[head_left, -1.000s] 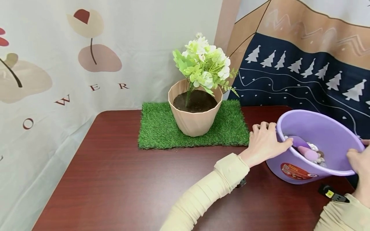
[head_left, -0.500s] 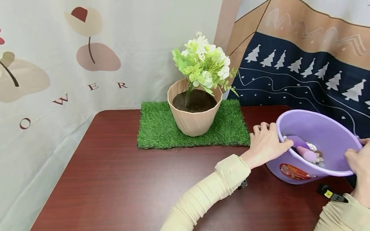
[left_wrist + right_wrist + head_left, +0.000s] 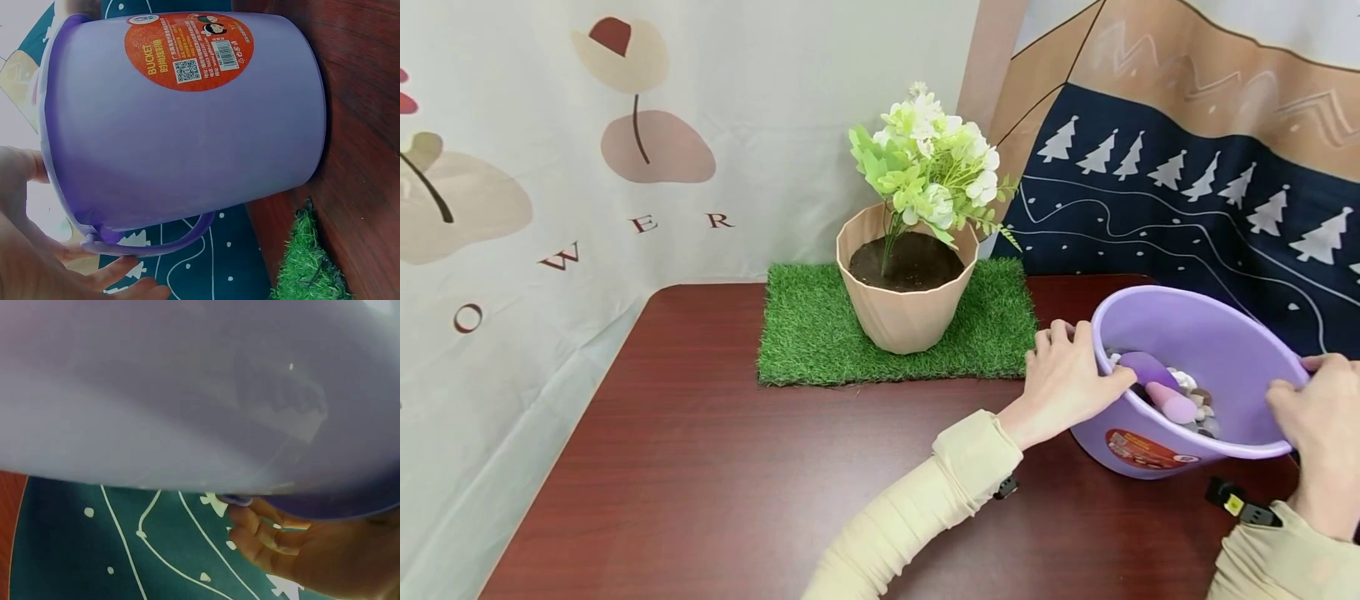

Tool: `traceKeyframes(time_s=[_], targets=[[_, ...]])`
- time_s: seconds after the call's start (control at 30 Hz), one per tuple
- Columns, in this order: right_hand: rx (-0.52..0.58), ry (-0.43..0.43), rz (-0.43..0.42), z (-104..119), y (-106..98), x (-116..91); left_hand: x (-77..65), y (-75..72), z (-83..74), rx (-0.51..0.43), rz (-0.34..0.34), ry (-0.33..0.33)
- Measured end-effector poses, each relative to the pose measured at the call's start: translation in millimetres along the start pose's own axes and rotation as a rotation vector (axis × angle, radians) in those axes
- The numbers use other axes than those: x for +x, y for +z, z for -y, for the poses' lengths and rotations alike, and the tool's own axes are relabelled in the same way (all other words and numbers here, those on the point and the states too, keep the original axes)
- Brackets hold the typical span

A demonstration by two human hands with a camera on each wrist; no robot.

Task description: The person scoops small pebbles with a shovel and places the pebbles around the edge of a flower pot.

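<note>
- Bucket (image 3: 1217,342), purple, w/ red label (image 3: 1150,450); stands on surface (image 3: 715,467), R side.
- L-hand grip (image 3: 1067,385): pinching bucket's rim (image 3: 1247,451), L side.
- R-hand grip (image 3: 1326,408): pinching same rim, opp. side.
- Contents of bucket: pink pc. (image 3: 1172,404), asst. pebbles (image 3: 1206,410).
- Pot (image 3: 906,321), beige, w/ dark soil (image 3: 925,271) & white-flwrd. plant (image 3: 936,167); on grn. turf mat (image 3: 805,325), L of bucket.

The near rim of the purple bucket (image 3: 1236,358) hides part of the pebbles (image 3: 1202,402) — their number cannot be told. In the head view the label (image 3: 1146,450) (small print) is illegible. The left hand (image 3: 31,259) runs off the left wrist view — the right wrist view crops and blurs the bucket.
</note>
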State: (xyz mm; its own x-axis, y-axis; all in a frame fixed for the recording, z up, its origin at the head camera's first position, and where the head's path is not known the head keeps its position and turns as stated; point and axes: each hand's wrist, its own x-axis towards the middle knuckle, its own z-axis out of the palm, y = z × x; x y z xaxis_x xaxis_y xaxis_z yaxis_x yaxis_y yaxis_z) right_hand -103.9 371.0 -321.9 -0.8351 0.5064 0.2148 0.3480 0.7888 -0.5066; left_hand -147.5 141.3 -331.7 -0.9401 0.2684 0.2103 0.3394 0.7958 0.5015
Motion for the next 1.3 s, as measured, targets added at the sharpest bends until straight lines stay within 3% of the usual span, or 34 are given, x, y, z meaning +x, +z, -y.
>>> traceKeyframes(time_s=[0.77,1.3], targets=[[-0.203,-0.122,-0.024,20,6,-1,-16.4,-11.5,22.8,-0.145,-0.014,-0.039],[-0.182,-0.225,-0.023,39,17,-10,-35.6,-22.7,40.9,-0.211,-0.054,-0.061]])
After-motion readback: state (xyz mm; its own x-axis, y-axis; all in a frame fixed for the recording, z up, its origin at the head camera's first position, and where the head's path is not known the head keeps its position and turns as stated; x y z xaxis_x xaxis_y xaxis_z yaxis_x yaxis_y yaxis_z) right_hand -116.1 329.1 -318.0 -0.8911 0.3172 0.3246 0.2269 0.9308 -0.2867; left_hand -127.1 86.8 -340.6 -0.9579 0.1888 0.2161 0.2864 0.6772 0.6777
